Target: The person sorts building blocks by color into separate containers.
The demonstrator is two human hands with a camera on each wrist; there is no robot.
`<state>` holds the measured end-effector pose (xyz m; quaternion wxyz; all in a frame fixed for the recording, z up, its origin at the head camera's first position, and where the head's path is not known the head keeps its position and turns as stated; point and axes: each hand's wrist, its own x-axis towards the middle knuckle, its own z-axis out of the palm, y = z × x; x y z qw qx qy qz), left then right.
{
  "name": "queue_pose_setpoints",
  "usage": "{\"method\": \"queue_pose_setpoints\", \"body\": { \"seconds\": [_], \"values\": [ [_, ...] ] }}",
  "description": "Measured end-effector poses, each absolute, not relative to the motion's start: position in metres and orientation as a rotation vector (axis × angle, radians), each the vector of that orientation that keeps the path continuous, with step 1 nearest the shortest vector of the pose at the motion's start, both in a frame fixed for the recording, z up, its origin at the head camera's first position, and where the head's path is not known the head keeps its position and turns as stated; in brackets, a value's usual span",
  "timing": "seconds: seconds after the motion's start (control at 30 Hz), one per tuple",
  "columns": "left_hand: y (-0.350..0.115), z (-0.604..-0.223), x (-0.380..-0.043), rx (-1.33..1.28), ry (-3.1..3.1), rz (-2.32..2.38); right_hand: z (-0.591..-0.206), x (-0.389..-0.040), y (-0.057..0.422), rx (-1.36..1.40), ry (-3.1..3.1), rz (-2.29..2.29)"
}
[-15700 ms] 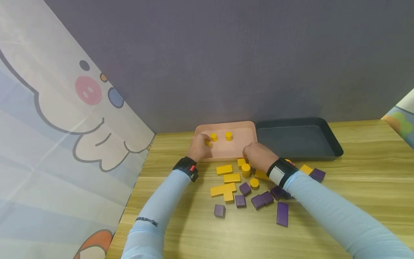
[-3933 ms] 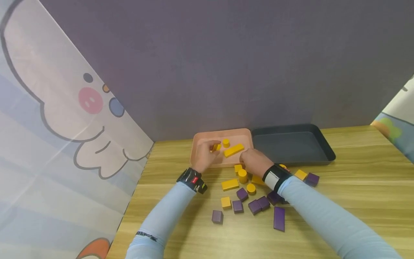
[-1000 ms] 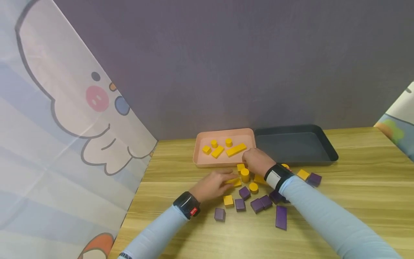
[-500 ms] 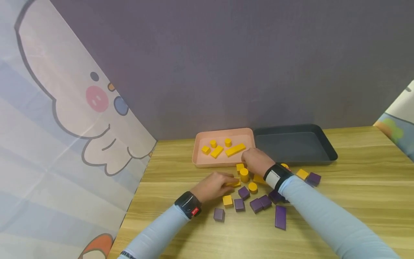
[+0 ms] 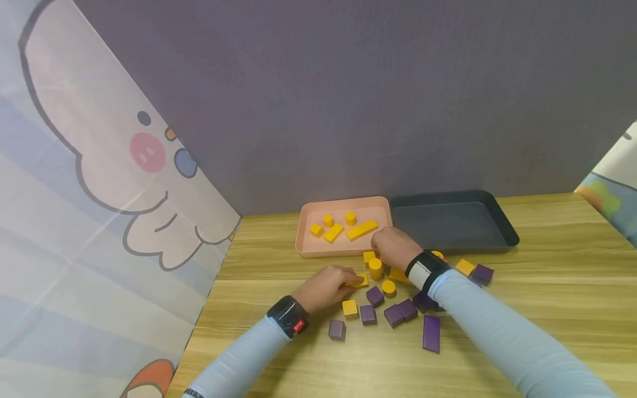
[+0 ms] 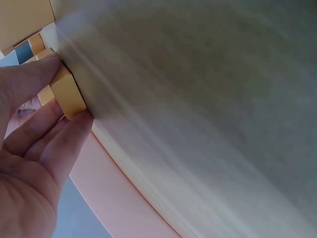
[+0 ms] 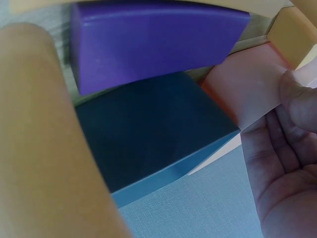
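Note:
My left hand (image 5: 325,288) pinches a yellow rectangular block (image 5: 362,281) lying on the table in front of the pink tray (image 5: 306,252). In the left wrist view, thumb and fingers (image 6: 69,141) hold the two sides of that block (image 6: 72,96). My right hand (image 5: 395,249) grips the pink tray's near right corner; the right wrist view has its thumb on the tray wall (image 7: 252,79). Inside the tray are yellow pieces: a cube (image 5: 316,230), two cylinders (image 5: 350,219), a short block (image 5: 333,233) and a long block (image 5: 362,230).
A dark tray (image 5: 453,224) stands against the pink tray's right side. Purple cubes (image 5: 368,315), a purple rectangular block (image 5: 431,334), a yellow cube (image 5: 350,309) and a standing yellow cylinder (image 5: 375,269) lie about the hands. A grey wall (image 5: 348,99) rises behind the trays.
Over the earlier frames, the long and short yellow blocks went from the table into the pink tray. Lately my left hand came back to the table and its fingers closed on another yellow block.

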<state>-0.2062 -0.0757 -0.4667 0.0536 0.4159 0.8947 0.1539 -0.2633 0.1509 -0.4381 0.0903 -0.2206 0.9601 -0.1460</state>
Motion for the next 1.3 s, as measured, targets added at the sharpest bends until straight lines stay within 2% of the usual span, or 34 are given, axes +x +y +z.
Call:
{"method": "queue_pose_setpoints", "body": {
  "seconds": [0.3, 0.6, 1.03, 1.3],
  "values": [
    [-0.081, -0.456, -0.204, 1.184, 2.747, 0.508, -0.437, -0.264, 0.151, -0.647, 2.838, -0.445],
    [-0.087, -0.44, -0.22, 1.209, 2.835, 0.618, -0.437, -0.264, 0.152, -0.666, 2.86, -0.452],
    [-0.087, -0.432, -0.244, 1.057, 3.007, 0.833, -0.435, -0.261, 0.15, -0.669, 2.864, -0.442],
    [-0.083, -0.429, -0.258, 0.859, 3.107, 0.962, -0.435, -0.262, 0.151, -0.648, 2.847, -0.442]
  ]
}}
